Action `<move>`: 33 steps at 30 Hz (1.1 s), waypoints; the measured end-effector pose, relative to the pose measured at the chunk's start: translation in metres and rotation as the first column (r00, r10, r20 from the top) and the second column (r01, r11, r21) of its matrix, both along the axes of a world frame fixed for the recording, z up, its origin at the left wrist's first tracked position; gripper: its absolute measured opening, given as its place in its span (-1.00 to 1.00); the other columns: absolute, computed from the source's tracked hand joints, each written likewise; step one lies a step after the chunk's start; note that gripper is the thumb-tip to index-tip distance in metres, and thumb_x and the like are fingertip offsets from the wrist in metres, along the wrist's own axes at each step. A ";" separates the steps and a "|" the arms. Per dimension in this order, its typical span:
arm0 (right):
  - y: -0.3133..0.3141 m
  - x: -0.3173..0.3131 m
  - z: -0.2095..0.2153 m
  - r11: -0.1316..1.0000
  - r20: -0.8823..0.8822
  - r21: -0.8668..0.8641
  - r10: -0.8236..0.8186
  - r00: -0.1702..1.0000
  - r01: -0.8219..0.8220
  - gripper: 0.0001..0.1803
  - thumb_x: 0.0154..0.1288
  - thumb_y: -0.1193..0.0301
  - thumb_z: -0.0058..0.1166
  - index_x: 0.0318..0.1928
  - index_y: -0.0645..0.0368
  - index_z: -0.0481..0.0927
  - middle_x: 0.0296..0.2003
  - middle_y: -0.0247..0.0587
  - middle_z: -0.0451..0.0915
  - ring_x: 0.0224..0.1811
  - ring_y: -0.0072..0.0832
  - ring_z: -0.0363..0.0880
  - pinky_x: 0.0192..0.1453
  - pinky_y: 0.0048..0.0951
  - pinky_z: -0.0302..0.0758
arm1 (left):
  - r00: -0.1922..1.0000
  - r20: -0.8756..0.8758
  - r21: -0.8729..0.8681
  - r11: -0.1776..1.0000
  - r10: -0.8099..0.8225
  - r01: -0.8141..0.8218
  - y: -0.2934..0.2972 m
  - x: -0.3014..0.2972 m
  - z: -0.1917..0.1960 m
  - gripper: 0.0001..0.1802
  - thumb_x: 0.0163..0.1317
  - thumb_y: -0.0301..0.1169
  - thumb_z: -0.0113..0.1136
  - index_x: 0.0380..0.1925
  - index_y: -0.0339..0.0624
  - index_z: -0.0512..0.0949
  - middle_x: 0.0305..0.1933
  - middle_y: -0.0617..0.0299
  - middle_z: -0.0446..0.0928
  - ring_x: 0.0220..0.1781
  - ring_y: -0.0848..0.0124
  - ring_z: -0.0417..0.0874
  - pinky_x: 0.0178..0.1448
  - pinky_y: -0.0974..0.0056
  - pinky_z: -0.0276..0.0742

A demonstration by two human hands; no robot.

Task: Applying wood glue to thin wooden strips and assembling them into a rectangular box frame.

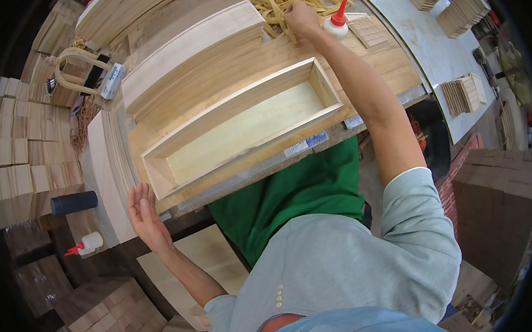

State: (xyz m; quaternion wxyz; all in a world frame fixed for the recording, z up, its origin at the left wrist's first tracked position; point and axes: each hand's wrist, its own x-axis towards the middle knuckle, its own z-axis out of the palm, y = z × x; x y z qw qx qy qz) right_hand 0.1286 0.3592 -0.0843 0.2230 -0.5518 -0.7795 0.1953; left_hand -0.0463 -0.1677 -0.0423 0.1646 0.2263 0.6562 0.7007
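A shallow open wooden box (240, 122) lies on the workbench in front of me. My left hand (142, 210) hovers flat with fingers apart just off the box's near left corner, holding nothing. My right hand (301, 16) reaches far across the bench into a heap of pale rubber bands (282, 0); its fingers are curled among them, and I cannot tell whether they grip any. A white glue bottle with a red nozzle (335, 22) stands right beside that hand.
Long wooden slats (184, 51) are stacked behind the box. Another glue bottle (86, 244) and a dark cylinder (73, 203) sit at left. Stacks of small wood pieces (22, 147) fill the left side, with more (464, 92) on the white table at right.
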 end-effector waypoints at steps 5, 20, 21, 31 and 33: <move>0.024 0.000 -0.009 0.963 -0.336 -0.262 -0.026 0.942 -0.067 -0.78 0.19 0.41 0.06 -0.20 0.25 0.60 -0.33 -0.13 0.67 -0.31 -0.39 0.70 -0.24 -0.38 0.61 | 1.000 -0.004 -0.008 1.000 0.009 -0.009 0.000 -0.003 0.002 -0.54 0.44 -0.48 -0.08 0.30 -0.37 0.21 0.30 -0.05 0.33 0.37 0.14 0.36 0.45 0.06 0.26; -0.190 0.039 0.166 0.496 -0.828 -0.149 0.410 0.382 -0.856 -0.74 0.23 0.51 0.09 -0.08 0.35 0.58 -0.36 -0.24 0.60 -0.45 -0.60 0.57 -0.35 -0.54 0.57 | 0.732 -0.625 -0.099 0.958 -0.271 0.270 0.124 0.075 0.096 -0.42 0.15 -0.58 0.22 0.22 -0.35 0.36 0.27 0.00 0.43 0.27 0.18 0.47 0.36 0.13 0.32; -0.213 0.042 0.177 0.408 -0.838 -0.191 0.406 0.365 -0.893 -0.75 0.25 0.51 0.09 -0.08 0.36 0.56 -0.35 -0.26 0.60 -0.48 -0.62 0.53 -0.39 -0.55 0.55 | 0.629 -0.728 -0.164 0.960 -0.273 0.227 0.132 0.083 0.113 -0.42 0.14 -0.57 0.23 0.21 -0.35 0.38 0.23 0.03 0.46 0.23 0.19 0.49 0.33 0.15 0.34; -0.233 0.076 0.129 0.228 -0.751 -0.416 0.459 0.474 -0.880 -0.71 0.17 0.52 0.24 -0.07 0.23 0.58 -0.32 -0.38 0.53 -0.40 -0.62 0.45 -0.31 -0.56 0.44 | 0.807 0.232 0.246 0.835 -0.543 0.491 0.089 0.065 0.069 -0.67 0.20 -0.57 0.14 -0.01 -0.36 0.48 -0.47 0.24 0.53 -0.51 0.54 0.50 -0.11 0.29 0.54; -0.227 0.092 0.127 0.323 -0.515 -0.394 0.698 0.498 -0.860 -0.66 0.08 0.54 0.28 -0.08 0.24 0.59 -0.31 -0.38 0.53 -0.31 -0.61 0.44 -0.24 -0.54 0.43 | 0.772 0.175 0.346 0.772 -0.611 0.533 0.077 0.048 0.063 -0.66 0.16 -0.60 0.14 -0.03 -0.36 0.47 -0.55 0.30 0.45 -0.59 0.56 0.41 -0.24 0.36 0.48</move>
